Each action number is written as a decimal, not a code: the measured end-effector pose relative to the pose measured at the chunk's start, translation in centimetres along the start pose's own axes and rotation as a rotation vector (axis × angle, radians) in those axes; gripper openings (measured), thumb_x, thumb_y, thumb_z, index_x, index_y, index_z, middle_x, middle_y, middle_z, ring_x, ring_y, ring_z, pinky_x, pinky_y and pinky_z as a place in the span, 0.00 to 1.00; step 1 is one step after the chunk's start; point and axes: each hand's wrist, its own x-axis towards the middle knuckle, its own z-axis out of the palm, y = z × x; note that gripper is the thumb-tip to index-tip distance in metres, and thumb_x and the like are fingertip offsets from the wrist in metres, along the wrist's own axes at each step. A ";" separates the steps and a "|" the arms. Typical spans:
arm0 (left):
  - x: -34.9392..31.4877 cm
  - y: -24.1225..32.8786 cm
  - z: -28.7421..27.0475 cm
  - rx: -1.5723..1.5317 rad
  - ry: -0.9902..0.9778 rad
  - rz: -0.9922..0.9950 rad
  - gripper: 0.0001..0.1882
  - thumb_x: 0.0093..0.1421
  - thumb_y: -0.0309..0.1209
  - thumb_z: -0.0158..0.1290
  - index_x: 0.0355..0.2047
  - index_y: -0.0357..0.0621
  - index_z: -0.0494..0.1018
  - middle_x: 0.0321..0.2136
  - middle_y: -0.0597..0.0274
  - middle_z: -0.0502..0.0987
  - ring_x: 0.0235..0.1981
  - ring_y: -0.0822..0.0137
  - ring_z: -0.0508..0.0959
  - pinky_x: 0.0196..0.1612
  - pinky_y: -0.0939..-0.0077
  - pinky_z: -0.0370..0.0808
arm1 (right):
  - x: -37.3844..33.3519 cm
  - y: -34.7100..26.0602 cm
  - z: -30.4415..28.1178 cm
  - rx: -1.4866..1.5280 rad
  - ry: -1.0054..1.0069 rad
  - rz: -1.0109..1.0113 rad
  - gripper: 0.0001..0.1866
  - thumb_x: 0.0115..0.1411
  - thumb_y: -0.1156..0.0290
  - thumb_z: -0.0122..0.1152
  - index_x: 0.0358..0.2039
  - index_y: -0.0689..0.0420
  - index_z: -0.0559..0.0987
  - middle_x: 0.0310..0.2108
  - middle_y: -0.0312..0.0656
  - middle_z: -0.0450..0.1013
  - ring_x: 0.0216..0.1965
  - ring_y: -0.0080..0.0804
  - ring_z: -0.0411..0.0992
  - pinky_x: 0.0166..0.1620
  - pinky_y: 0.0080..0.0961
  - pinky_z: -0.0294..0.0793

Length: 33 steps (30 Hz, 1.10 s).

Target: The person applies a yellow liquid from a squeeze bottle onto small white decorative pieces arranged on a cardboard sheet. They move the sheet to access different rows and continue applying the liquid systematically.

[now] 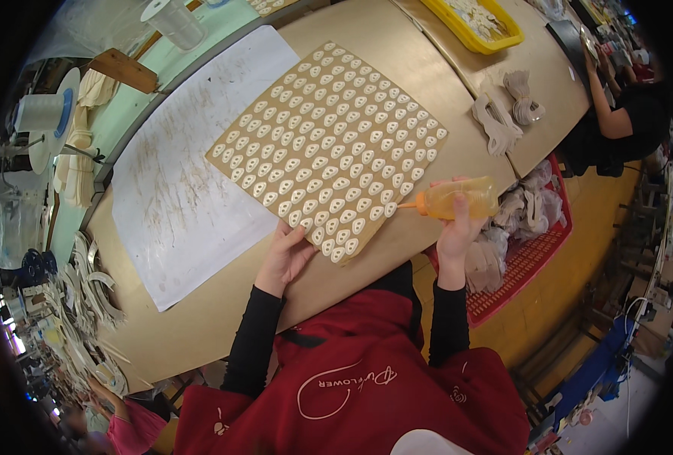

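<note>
A brown board covered with rows of small white oval pieces with holes in them lies turned at an angle on the table. At its near left edge my left hand is closed, with a thumb and fingers gripping the rim. My right hand is wrapped round a soft squeeze bottle of yellowish liquid, tipped onto its side. Its thin orange nozzle points left, with the tip at or just over a white piece by the board's right edge. Whether tip and piece touch I cannot tell.
A stained white sheet lies left of the board. Two bundles of pale strips and a yellow tray of white pieces are farther right. A red basket of bagged items stands below the table's right side. Another person works at far right.
</note>
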 end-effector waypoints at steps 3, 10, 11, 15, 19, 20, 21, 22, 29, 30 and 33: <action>-0.1 0.0 -0.2 -0.009 0.020 -0.012 0.40 0.59 0.29 0.57 0.67 0.50 0.48 0.64 0.57 0.59 0.64 0.57 0.62 0.62 0.52 0.65 | 0.1 0.1 0.2 -0.015 0.009 -0.011 0.18 0.61 0.62 0.60 0.44 0.62 0.70 0.31 0.46 0.78 0.22 0.17 0.68 0.18 0.11 0.56; 0.0 -0.1 0.0 -0.019 0.010 -0.003 0.40 0.59 0.27 0.57 0.67 0.49 0.48 0.63 0.57 0.60 0.64 0.57 0.62 0.63 0.51 0.63 | 0.2 0.1 0.4 -0.003 0.013 -0.030 0.18 0.61 0.62 0.60 0.43 0.63 0.70 0.32 0.46 0.78 0.22 0.16 0.67 0.19 0.11 0.57; 0.0 -0.1 0.1 -0.019 0.007 -0.002 0.40 0.59 0.27 0.57 0.67 0.49 0.48 0.63 0.57 0.60 0.64 0.57 0.62 0.63 0.51 0.63 | 0.2 0.2 0.4 -0.010 0.011 -0.026 0.18 0.61 0.62 0.60 0.44 0.63 0.70 0.32 0.46 0.78 0.22 0.16 0.68 0.19 0.11 0.57; 0.0 -0.1 0.2 -0.010 0.015 0.001 0.40 0.59 0.28 0.57 0.67 0.48 0.48 0.63 0.56 0.60 0.64 0.56 0.62 0.63 0.51 0.62 | 0.2 0.2 0.0 -0.055 -0.017 -0.001 0.20 0.62 0.61 0.59 0.46 0.63 0.68 0.34 0.50 0.77 0.31 0.28 0.74 0.28 0.18 0.71; 0.0 -0.1 0.3 -0.003 0.007 0.006 0.40 0.59 0.28 0.57 0.67 0.49 0.48 0.63 0.57 0.60 0.64 0.56 0.62 0.63 0.52 0.63 | 0.3 0.1 0.0 -0.084 -0.052 -0.006 0.20 0.62 0.60 0.59 0.46 0.62 0.68 0.34 0.51 0.77 0.31 0.29 0.75 0.27 0.17 0.73; 0.0 -0.1 0.3 -0.004 0.009 0.004 0.39 0.59 0.28 0.57 0.67 0.49 0.48 0.63 0.57 0.60 0.64 0.56 0.62 0.63 0.52 0.63 | 0.3 0.1 0.0 -0.073 -0.048 -0.009 0.20 0.62 0.61 0.59 0.45 0.63 0.68 0.33 0.49 0.77 0.31 0.27 0.75 0.27 0.16 0.71; 0.0 -0.1 0.4 -0.008 0.014 0.002 0.39 0.60 0.27 0.56 0.67 0.49 0.48 0.63 0.57 0.60 0.64 0.56 0.62 0.62 0.52 0.63 | 0.3 0.0 0.1 -0.062 -0.045 -0.008 0.19 0.62 0.63 0.60 0.45 0.63 0.69 0.33 0.48 0.78 0.30 0.26 0.75 0.26 0.14 0.69; -0.1 -0.1 0.4 -0.007 0.015 0.002 0.39 0.60 0.27 0.56 0.67 0.49 0.48 0.63 0.57 0.60 0.64 0.56 0.62 0.62 0.52 0.63 | 0.3 0.0 0.1 -0.046 -0.043 -0.006 0.18 0.61 0.64 0.61 0.44 0.64 0.70 0.32 0.46 0.78 0.30 0.24 0.74 0.26 0.13 0.67; -0.1 -0.1 0.3 0.000 0.036 -0.008 0.38 0.61 0.28 0.55 0.67 0.50 0.48 0.63 0.57 0.60 0.64 0.57 0.62 0.62 0.51 0.64 | 0.6 0.5 0.6 -0.076 -0.040 -0.080 0.18 0.61 0.64 0.61 0.45 0.62 0.70 0.35 0.45 0.76 0.30 0.25 0.73 0.29 0.17 0.65; -0.1 -0.1 0.3 0.000 0.036 -0.009 0.38 0.61 0.28 0.55 0.67 0.50 0.49 0.63 0.57 0.60 0.64 0.57 0.62 0.62 0.51 0.64 | 0.6 0.4 0.4 -0.062 -0.046 -0.046 0.17 0.60 0.68 0.62 0.46 0.62 0.70 0.38 0.43 0.74 0.35 0.28 0.74 0.38 0.22 0.69; -0.1 -0.1 0.2 0.000 0.019 -0.004 0.38 0.61 0.28 0.55 0.67 0.49 0.49 0.63 0.57 0.60 0.64 0.57 0.62 0.62 0.51 0.64 | 0.5 0.2 0.5 -0.080 -0.051 0.002 0.18 0.58 0.72 0.65 0.46 0.62 0.72 0.40 0.40 0.73 0.41 0.29 0.74 0.48 0.27 0.73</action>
